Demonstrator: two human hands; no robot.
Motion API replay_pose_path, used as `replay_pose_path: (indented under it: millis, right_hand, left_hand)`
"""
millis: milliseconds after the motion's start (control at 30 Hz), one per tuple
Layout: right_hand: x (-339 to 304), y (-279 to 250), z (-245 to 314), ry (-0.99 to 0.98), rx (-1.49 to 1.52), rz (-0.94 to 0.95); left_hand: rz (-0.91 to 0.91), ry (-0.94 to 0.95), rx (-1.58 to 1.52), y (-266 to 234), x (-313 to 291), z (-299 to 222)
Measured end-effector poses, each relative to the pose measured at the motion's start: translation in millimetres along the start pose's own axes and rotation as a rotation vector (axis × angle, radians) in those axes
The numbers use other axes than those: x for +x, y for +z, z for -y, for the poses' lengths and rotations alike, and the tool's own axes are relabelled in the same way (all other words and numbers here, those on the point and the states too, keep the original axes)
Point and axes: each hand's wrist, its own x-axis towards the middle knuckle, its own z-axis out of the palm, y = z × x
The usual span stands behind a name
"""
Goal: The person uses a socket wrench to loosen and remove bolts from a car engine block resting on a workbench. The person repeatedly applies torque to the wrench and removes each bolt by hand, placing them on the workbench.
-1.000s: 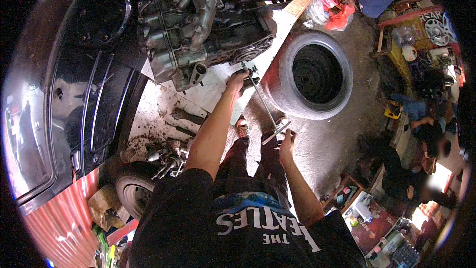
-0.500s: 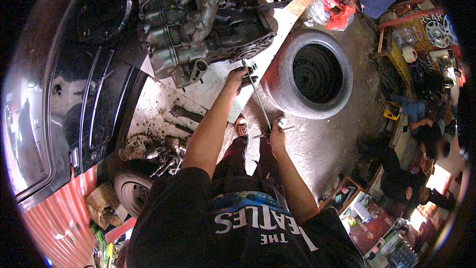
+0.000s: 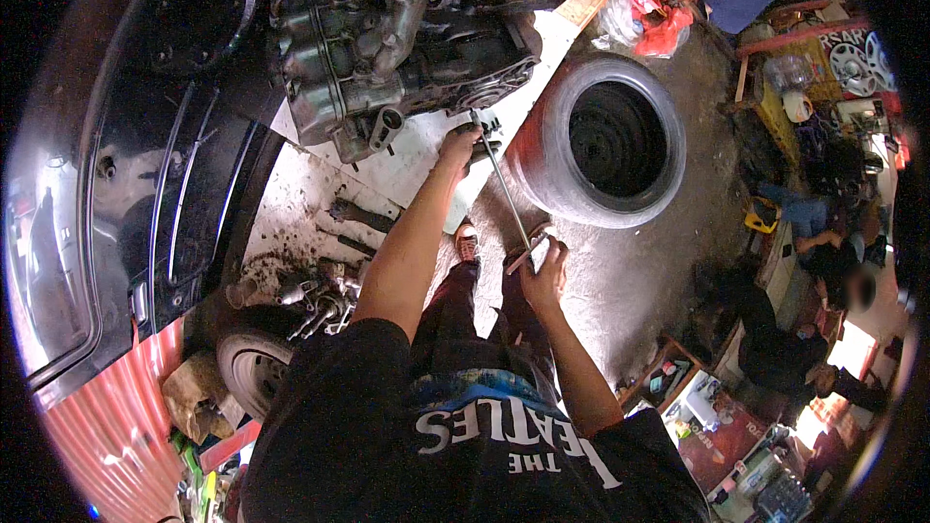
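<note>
A long T-handle wrench (image 3: 506, 186) slants from the lower edge of a greasy metal engine (image 3: 387, 48) toward my body. My left hand (image 3: 460, 148) is closed around the rod close to its far end, beside the engine. A dark piece sits by those fingers; its kind does not show. At the near end, my right hand (image 3: 547, 276) grips the crossbar, which is tilted up to the right. Whether the wrench tip is seated on a bolt is too small to make out.
A stack of tyres (image 3: 620, 145) stands right of the wrench. The engine rests on a pale, dirt-specked surface (image 3: 300, 194) with loose metal parts (image 3: 325, 300). At left is a dark vehicle panel (image 3: 116, 165). Other people (image 3: 794, 349) are at the far right.
The wrench's crossbar has turned from nearly level to slanted up at the right. My right hand has shifted with it; my left hand stays near the engine.
</note>
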Motion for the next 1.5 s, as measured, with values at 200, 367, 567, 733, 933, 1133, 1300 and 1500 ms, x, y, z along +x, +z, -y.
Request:
replay_pose_path:
  millis: [200, 367, 567, 733, 933, 1133, 1300, 1500]
  right_hand:
    - [25, 33, -12, -0.117, -0.088, -0.002]
    - [38, 47, -23, 0.811, 0.994, 0.471]
    - [27, 15, -5, 1.08, 1.519, 0.684]
    - [-14, 1, -10, 0.103, 0.074, 0.056]
    - [11, 20, -23, -0.188, -0.027, 0.065]
    - [39, 32, -26, 0.703, 0.792, 0.324]
    - [40, 42, -61, 1.027, 1.756, 0.828]
    - [-9, 28, -56, 0.031, 0.018, -0.141]
  left_hand:
    - [0.042, -0.022, 0.029, 13, -10, -9]
    - [0.048, -0.088, -0.047, 8, -9, -12]
    - [-0.001, -0.029, 0.074, 9, -11, -10]
    - [-0.031, 0.02, 0.04, 2, -4, -6]
    - [0.018, -0.034, -0.069, 17, -13, -9]
    - [0.022, -0.043, -0.035, 20, -13, -8]
    - [0.039, -0.055, -0.039, 16, -11, -11]
    - [-0.011, -0.012, -0.013, 12, -8, -9]
